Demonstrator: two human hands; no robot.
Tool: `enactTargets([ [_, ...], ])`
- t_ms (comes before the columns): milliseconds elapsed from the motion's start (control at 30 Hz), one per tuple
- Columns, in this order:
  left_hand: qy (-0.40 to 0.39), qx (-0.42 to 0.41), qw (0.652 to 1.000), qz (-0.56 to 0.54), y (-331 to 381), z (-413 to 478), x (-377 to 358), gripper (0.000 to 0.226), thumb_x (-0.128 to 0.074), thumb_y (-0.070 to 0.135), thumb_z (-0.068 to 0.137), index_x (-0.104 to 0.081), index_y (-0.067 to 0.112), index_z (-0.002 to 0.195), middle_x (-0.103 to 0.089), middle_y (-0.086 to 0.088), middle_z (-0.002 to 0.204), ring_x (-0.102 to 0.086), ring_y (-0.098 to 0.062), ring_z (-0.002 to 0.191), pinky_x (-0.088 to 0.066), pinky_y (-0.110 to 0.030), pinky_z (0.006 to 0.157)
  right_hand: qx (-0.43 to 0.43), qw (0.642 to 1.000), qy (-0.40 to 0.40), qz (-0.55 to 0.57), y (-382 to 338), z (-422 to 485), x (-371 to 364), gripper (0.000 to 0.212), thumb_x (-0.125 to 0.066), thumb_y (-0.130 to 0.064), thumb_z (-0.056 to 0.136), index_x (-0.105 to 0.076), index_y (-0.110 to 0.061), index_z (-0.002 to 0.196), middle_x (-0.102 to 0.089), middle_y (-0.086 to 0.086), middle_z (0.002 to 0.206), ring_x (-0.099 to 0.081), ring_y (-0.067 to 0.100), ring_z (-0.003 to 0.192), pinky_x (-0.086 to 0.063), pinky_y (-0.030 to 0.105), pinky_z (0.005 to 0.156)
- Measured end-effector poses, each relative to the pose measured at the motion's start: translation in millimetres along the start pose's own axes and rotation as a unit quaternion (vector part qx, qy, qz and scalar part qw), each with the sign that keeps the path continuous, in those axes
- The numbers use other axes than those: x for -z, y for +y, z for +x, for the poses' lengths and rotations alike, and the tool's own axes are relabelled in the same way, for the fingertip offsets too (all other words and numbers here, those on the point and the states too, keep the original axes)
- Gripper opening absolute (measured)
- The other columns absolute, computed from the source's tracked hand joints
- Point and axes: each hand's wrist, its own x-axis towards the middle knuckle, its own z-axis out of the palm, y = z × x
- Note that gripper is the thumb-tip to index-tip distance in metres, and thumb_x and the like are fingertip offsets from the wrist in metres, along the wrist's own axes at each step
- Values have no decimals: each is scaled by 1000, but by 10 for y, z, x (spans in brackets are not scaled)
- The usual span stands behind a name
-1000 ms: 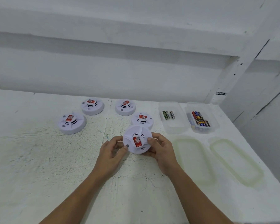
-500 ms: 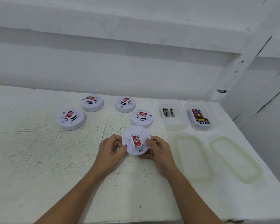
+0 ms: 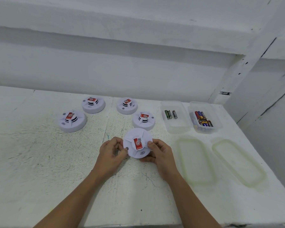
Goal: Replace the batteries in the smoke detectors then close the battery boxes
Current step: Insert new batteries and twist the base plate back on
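Little has moved since a second ago: held smoke detector (image 3: 137, 143) remains at centre frame, its red-labelled face tipped toward the camera, apparently raised off the table (image 3: 39, 162). Left hand (image 3: 113, 151): fingers curled, pinching the left rim. Right hand (image 3: 160, 152): thumb on the face beside the label, fingers curled under the lower right rim. Battery box: not visible, presumably on the hidden underside. Risks, as judged: a rim-only grip may slip when the unit is turned over or twisted open, dropping it onto the table or against the nearest detector (image 3: 143, 120) just behind; a sprung cover or loose cell could roll away. Three further detectors (image 3: 72, 121), (image 3: 93, 104), (image 3: 127, 105) stand at upper left, well apart from the hands. Clear container with three batteries (image 3: 171, 102) and fuller container (image 3: 204, 103) stand at upper right; two lids (image 3: 196, 162), (image 3: 238, 163) lie below them, the outer one near the table's right edge, where a sweeping forearm could push it off. Open room: bare tabletop at left and lower centre.
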Motion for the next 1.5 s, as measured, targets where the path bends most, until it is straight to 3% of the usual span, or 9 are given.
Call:
enactTargets([
  [433, -2, -6, 1000, 2, 34, -14, 13, 20, -55, 42, 78, -59, 27, 90, -60, 9, 71, -55, -28, 83, -48, -56, 79, 6, 1000, 5, -10, -2, -10, -11, 16, -57, -14, 93, -67, -5, 101, -72, 17, 97, -71, 32, 87, -59, 40, 66],
  [567, -6, 0, 1000, -1, 71, -36, 12, 21, -54, 43, 78, -58, 27, 90, -59, 12, 70, -54, -27, 87, -46, -52, 79, 8, 1000, 6, -13, 0, -11, -7, 17, -57, -15, 94, -67, -4, 102, -72, 17, 97, -70, 32, 87, -59, 39, 65],
  [800, -6, -14, 999, -29, 199, -69, 11, 14, -57, 32, 79, -61, 21, 86, -63, -2, 71, -57, -17, 68, -46, -33, 66, 10, 1000, 11, -24, 16, -14, -12, 14, -57, -16, 94, -67, -7, 98, -72, 16, 97, -71, 30, 86, -59, 41, 67],
  [1000, -6, -7, 999, -34, 197, -71, 13, 20, -55, 37, 78, -61, 20, 88, -64, -5, 75, -60, -26, 75, -49, -45, 71, 12, 1000, 10, -23, 14, -22, -14, 14, -56, -14, 94, -67, -7, 97, -72, 12, 92, -71, 27, 82, -59, 39, 65],
  [1200, -7, -3, 999, -53, 211, -88, 13, 15, -58, 32, 80, -61, 20, 89, -65, -7, 78, -61, -28, 78, -50, -47, 74, 14, 1000, 9, -24, -4, -37, -23, 14, -56, -15, 94, -67, -6, 98, -71, 13, 94, -71, 26, 83, -59, 36, 63],
  [1400, 20, -26, 995, -97, 236, -142, 35, 30, -59, 44, 81, -61, 28, 108, -67, -1, 86, -65, -18, 87, -52, -37, 75, 34, 998, -18, -42, -10, -58, -23, 19, -56, -13, 94, -64, -17, 111, -74, 8, 96, -71, 24, 89, -59, 36, 71],
  [1500, 47, -33, 993, -102, 220, -137, 30, 32, -58, 30, 86, -59, 31, 119, -65, 5, 93, -67, -15, 87, -55, -28, 75, 43, 997, -33, -61, -1, -64, -14, 29, -57, -10, 93, -60, -17, 121, -74, 11, 95, -71, 24, 91, -59, 37, 75],
])
